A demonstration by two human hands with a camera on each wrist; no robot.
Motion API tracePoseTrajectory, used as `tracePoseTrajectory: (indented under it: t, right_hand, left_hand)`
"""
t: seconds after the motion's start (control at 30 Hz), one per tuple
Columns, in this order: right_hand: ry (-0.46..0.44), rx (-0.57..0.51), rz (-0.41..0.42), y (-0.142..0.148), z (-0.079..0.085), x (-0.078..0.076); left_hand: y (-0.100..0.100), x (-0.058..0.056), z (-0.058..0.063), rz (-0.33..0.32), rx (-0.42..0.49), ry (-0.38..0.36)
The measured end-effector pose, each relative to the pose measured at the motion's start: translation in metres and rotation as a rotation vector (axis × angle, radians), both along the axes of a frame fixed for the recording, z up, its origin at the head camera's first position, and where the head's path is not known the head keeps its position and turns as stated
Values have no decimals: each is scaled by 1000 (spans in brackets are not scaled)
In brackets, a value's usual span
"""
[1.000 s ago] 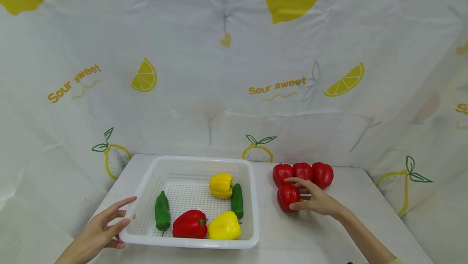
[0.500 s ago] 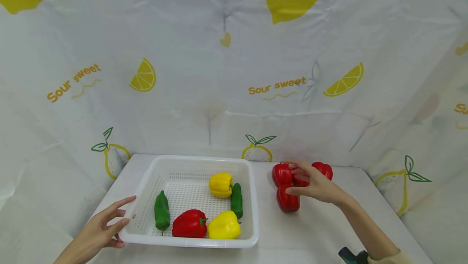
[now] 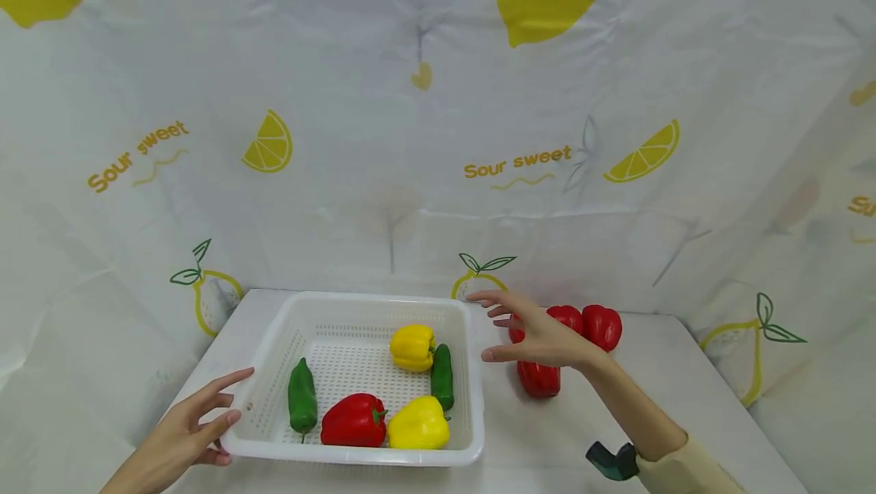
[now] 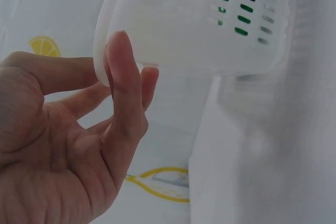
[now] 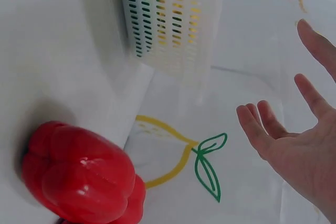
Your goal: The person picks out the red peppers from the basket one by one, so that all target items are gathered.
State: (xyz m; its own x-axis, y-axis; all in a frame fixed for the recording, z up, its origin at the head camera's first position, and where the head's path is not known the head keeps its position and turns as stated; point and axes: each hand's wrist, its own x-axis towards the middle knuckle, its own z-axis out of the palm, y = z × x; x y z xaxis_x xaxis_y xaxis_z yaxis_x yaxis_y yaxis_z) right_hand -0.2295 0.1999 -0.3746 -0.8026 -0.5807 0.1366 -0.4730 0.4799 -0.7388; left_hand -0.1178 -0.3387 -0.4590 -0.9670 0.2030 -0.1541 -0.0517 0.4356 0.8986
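A white plastic basket [image 3: 356, 454] holds a red bell pepper [image 3: 353, 419], a yellow bell pepper [image 3: 419, 424] at the front, another yellow bell pepper [image 3: 412, 347] further back, a green chili pepper [image 3: 302, 397] and a cucumber-like green vegetable [image 3: 442, 378]. My left hand [image 3: 179, 429] holds the basket's left front rim; the left wrist view has thumb and fingers on either side of it. My right hand [image 3: 537, 330] hangs with spread fingers beside the basket's right rim, holding nothing. Behind and below it are several red bell peppers [image 3: 539, 378], partly hidden in the head view.
A white table [image 3: 657, 403] carries everything. Behind it and at both sides hangs a pale curtain [image 3: 356, 137] with lemon prints. A dark device [image 3: 611, 460] sits at my right wrist, by the beige sleeve [image 3: 684, 467].
My right hand has left the front red bell pepper and moved up and left to the basket's right rim, without anything in it. The left hand and basket have stayed put.
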Motion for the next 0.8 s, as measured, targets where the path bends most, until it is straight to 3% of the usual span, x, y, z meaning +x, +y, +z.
tracePoseTrajectory:
  t: [0.23, 0.63, 0.8]
  right_hand:
    - [-78, 2, 121, -34, 2, -4]
    - [-158, 125, 320, -100, 11, -10]
    - [-180, 187, 414, -124, 18, -14]
  left_hand:
    - [1, -1, -1, 5, 2, 1]
    - [-1, -1, -3, -18, 9, 37]
    - [0, -1, -2, -6, 9, 16]
